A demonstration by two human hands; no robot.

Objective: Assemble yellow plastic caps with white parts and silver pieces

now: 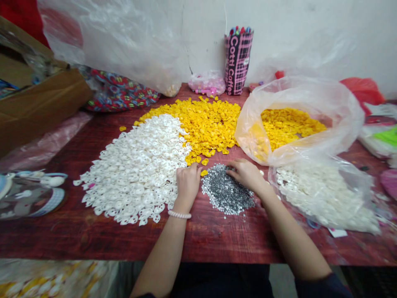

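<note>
My left hand [188, 182], with a beaded bracelet [180, 215] at its wrist, is between the heap of white plastic pieces [136, 165] and a small pile of silvery discs [226, 192]. Its fingers are curled closed beside a loose yellow plastic piece [204, 173]; whatever they hold is hidden. Over the upper right part of the disc pile is my right hand [246, 174], fingertips bent down and drawn in at the discs. Anything between them is too small to make out. Beyond both hands spreads a heap of yellow plastic pieces [211, 124].
An open clear bag [297, 93] of yellow pieces stands at the right, with a bag of white pieces [328, 198] before it. At the left are a cardboard box [46, 103] and a clear jar [27, 196]. A "Cotti Coffee" bag [238, 62] stands by the wall.
</note>
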